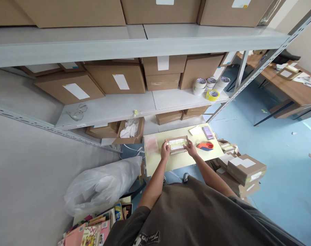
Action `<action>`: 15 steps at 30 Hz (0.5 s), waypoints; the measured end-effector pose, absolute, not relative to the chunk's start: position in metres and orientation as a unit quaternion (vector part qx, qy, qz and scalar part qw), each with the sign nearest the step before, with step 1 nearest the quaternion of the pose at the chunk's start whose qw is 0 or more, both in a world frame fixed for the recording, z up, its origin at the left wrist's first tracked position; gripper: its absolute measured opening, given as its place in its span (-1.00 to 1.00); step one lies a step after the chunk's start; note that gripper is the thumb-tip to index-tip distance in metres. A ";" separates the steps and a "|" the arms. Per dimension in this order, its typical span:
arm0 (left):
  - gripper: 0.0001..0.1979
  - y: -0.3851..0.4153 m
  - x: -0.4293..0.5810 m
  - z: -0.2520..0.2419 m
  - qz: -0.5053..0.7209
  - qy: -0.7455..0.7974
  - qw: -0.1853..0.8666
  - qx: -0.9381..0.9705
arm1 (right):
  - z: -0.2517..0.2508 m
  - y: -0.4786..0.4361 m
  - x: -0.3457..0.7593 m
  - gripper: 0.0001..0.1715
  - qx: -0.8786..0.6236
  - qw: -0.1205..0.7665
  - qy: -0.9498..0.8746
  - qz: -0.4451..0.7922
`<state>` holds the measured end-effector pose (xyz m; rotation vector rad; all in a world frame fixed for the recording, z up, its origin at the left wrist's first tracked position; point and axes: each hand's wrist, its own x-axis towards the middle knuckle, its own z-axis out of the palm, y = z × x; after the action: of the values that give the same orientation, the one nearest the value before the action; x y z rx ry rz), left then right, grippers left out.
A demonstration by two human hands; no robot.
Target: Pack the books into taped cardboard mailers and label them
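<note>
A small cardboard box [177,144] with a white label and clear tape across its top is between my two hands, over the pale yellow table [155,163]. My left hand [165,150] grips its left end, fingers wrapped round the side. On the opposite end, my right hand [190,148] closes on the right corner. Just right of that hand lies an orange and blue tape dispenser [205,146]. Behind it are a white paper [195,130] and a purple, pixelated item [208,132]. A pinkish sheet [152,145] lies to the left.
Grey shelving [114,106] with cardboard boxes stands ahead. Tape rolls [212,95] sit on its middle shelf, glasses [78,113] at its left. A large plastic bag [104,184] and books [91,230] are at lower left. Stacked parcels [246,169] stand right of the table.
</note>
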<state>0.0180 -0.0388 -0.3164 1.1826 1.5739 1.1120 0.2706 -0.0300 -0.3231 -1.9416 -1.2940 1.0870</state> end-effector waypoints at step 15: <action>-0.69 -0.029 0.027 -0.309 0.363 0.741 0.336 0.454 | -0.295 -0.018 0.303 -0.22 -0.681 0.256 -0.591 0.349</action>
<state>0.0275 -0.0285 -0.3094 1.1833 1.9337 0.9463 0.3030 -0.0179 -0.2945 -1.8478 -1.6044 0.9466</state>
